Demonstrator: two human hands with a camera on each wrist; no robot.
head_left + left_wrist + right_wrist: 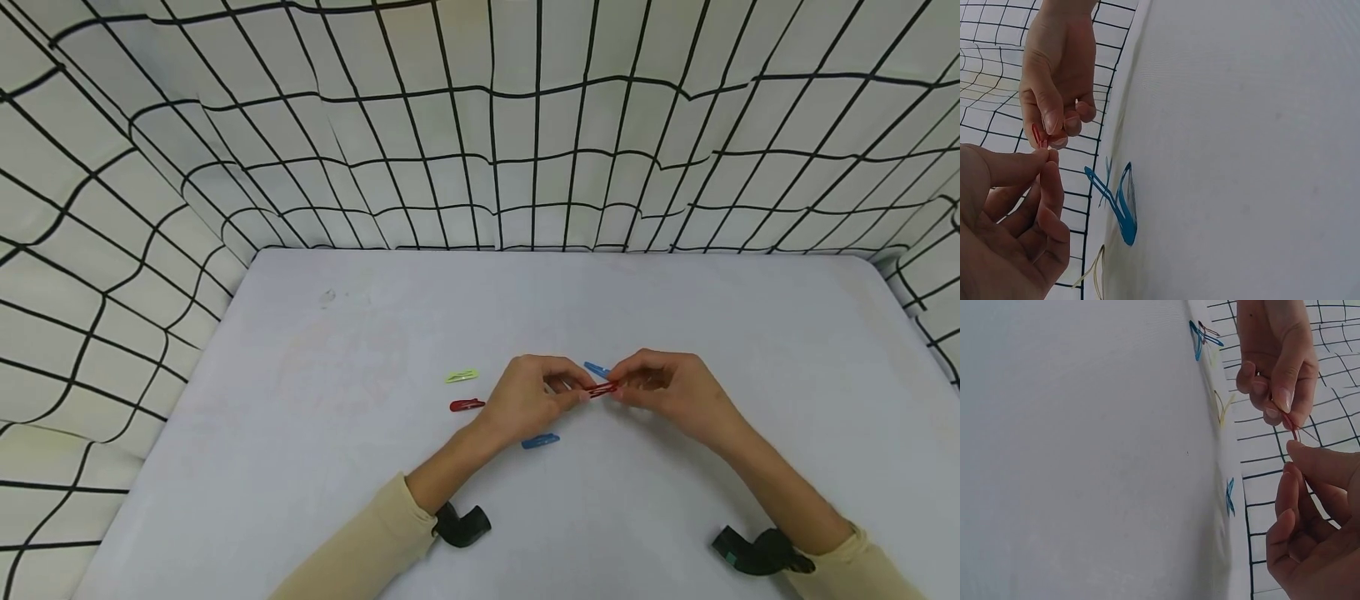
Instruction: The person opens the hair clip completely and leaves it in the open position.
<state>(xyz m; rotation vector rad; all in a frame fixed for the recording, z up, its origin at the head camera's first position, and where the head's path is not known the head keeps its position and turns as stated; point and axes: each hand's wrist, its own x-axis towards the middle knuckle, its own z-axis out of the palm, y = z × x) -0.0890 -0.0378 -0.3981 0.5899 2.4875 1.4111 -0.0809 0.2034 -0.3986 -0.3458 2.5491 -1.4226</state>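
Over the table, a red snap hair clip point(602, 389) is stretched between the two hands. The left hand point(525, 396) pinches one end with thumb and fingertips, and the right hand point(678, 392) pinches the other. In the right wrist view the thin red clip point(1294, 429) shows between both thumbs. One blue hair clip point(596, 368) lies just beyond the fingertips. Another blue hair clip point(541, 440) rests on the near side of the left hand; in the left wrist view this blue clip point(1125, 215) stands open.
Left of the left hand lie a lime-green hair clip point(461, 376) and a second red hair clip point(467, 404). A yellow clip point(1221, 412) shows in the right wrist view. The white table point(337, 333) is bordered by black grid netting on white walls point(495, 125).
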